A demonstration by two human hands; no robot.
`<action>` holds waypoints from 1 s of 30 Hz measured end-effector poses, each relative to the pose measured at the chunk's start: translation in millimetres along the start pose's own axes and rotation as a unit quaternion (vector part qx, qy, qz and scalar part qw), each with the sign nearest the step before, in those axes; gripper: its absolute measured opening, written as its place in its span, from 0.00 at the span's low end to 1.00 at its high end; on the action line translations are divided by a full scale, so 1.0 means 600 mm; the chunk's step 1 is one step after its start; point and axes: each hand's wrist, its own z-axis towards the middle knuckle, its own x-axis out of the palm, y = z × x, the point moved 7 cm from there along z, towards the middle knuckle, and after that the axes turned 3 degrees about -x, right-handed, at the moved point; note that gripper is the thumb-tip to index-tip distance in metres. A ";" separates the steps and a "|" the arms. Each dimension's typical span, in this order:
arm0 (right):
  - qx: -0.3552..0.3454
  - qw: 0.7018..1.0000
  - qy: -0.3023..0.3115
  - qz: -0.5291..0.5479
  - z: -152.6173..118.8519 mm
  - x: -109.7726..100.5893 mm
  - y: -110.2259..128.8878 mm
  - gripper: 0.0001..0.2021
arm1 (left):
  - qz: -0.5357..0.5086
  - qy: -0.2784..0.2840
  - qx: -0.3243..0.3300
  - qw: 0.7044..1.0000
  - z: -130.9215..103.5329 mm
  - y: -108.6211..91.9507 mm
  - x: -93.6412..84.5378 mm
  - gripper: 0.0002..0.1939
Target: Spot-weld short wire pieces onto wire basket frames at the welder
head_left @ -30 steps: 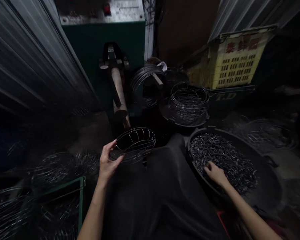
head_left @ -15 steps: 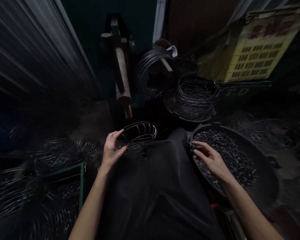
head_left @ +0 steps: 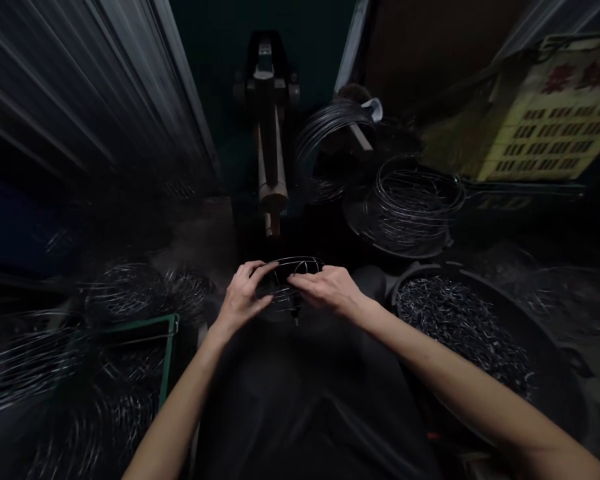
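Note:
A round wire frame (head_left: 305, 259), made of thin rings joined by short curved cross wires, is held above my dark-covered lap. My left hand (head_left: 241, 297) grips its left side between thumb and fingers. At the frame's right side is my right hand (head_left: 333, 290), fingers pinched together at the cross wires; the short wire piece in its fingertips is hidden now. Just over the frame hangs a machine arm (head_left: 273, 160) with a copper-coloured tip (head_left: 273, 225). A small dark pin-like part (head_left: 296, 313) shows beneath the frame.
To the right, a wide black pan (head_left: 560, 393) holds a heap of short metal pieces (head_left: 460, 320). Wire rings (head_left: 415, 193) lie in a container behind it. A yellow crate (head_left: 545, 127) stands at back right. Lower left, a green crate (head_left: 170, 347) contains bent wires.
My right hand has moved left from over the pan to the wire frame, bringing a short wire piece. My left hand still holds the frame. The view has turned slightly left.

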 end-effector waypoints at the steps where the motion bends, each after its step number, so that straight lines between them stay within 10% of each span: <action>1: -0.015 1.000 -0.004 -0.006 0.003 0.000 0.002 0.12 | -0.003 -0.003 -0.005 1.000 -0.001 0.003 0.000 0.31; 19: -0.163 0.949 -0.218 -0.160 0.009 -0.025 0.026 0.10 | -0.058 -0.056 -0.046 0.996 -0.001 0.028 0.002 0.31; 30: -0.178 0.939 -0.236 -0.175 0.017 -0.025 0.024 0.09 | -0.040 -0.086 -0.014 0.995 0.004 0.030 -0.003 0.31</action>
